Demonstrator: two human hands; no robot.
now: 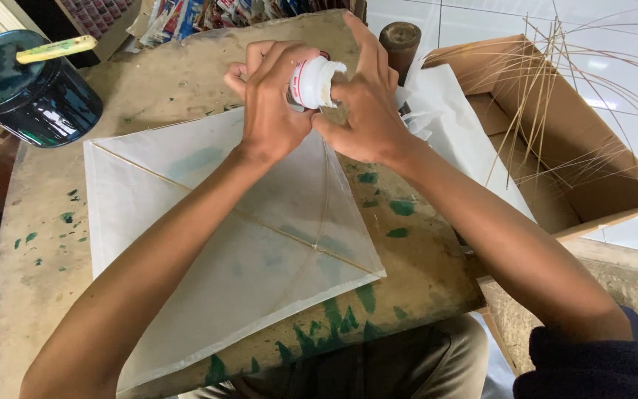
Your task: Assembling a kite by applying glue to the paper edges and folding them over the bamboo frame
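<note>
Both forearms extend forward from the lower frame and converge at upper centre. Left hand [271,103]: back of hand to camera, fingers curled closed in a firm wrap, wrist straight. Right hand [367,111]: fingers raised and partly spread, thumb pressed in toward the left hand. The two hands meet, touching. Right upper arm carries a dark sleeve.

A kite [238,244] lies flat on the worktop [38,295]; a paint can [27,92] stands at its far left, a cardboard box [555,148] of bamboo sticks [548,111] to the right.
</note>
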